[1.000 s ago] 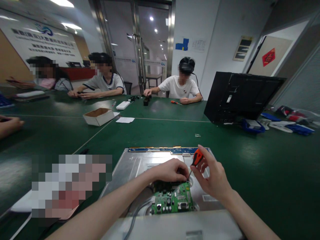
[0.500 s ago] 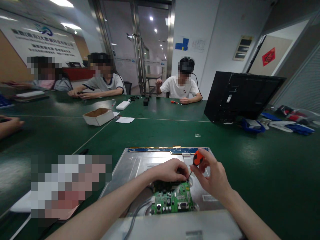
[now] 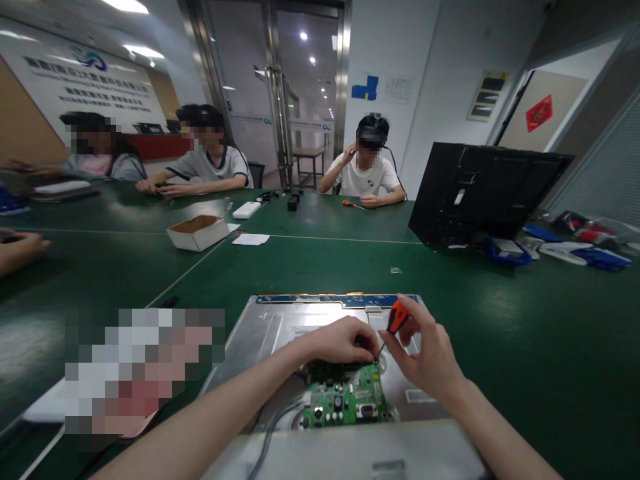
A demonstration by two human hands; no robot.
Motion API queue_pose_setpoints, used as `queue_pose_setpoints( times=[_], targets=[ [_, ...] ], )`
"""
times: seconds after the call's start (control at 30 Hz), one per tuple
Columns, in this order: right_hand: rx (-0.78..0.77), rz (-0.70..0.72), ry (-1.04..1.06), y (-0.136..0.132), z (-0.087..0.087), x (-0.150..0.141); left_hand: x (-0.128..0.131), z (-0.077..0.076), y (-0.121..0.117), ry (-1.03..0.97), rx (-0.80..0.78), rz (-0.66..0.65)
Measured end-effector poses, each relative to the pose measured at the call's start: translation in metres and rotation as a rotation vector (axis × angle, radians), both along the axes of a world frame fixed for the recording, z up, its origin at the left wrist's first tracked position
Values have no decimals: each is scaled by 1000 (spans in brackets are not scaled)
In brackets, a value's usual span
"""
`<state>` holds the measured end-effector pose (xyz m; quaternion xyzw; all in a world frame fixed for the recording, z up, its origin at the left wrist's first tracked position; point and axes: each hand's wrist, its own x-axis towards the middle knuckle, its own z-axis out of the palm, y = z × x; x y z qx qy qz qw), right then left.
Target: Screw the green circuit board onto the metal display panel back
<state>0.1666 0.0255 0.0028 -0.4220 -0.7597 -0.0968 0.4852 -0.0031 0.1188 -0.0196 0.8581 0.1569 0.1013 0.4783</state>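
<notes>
My right hand (image 3: 426, 350) grips the orange and black handle of a small screwdriver (image 3: 398, 318) between thumb and fingers. Its thin shaft slants down to the upper right corner of a green circuit board (image 3: 373, 390). Beside the tip, my left hand (image 3: 345, 339) has its fingers curled together at the board's upper edge; what they hold, if anything, is hidden. The board sits on the silver metal back of a display panel (image 3: 270, 333), which lies flat. Along the panel's far edge runs a narrow blue circuit strip (image 3: 310, 301). A grey cable (image 3: 273, 427) leads from the board's left side.
On the green table (image 3: 330, 257) stand an open white box (image 3: 197, 235) and, at right, a black screen (image 3: 485, 193) near blue and white items. A blurred-out object (image 3: 145, 367) lies by my left forearm. Several people sit across; another screwdriver (image 3: 350, 204) lies before one.
The screwdriver handle has turned slightly in my right hand, its tip staying at the board's corner. My left hand holds still. Across the table, a person's hand has risen to their headset.
</notes>
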Motion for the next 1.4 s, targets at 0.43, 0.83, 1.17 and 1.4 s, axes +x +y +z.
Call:
queue_pose_setpoints(
  times=[0.43, 0.83, 1.17, 1.4],
  targets=[
    [-51, 20, 12, -2, -2, 1, 0, 3, -1, 13, 8, 10],
    [-90, 105, 10, -3, 2, 1, 0, 3, -2, -2, -18, -1],
    [-2, 3, 4, -2, 1, 0, 1, 4, -2, -8, -15, 19],
    [-81, 100, 21, -3, 3, -1, 0, 2, -2, 11, -4, 12]
  ],
)
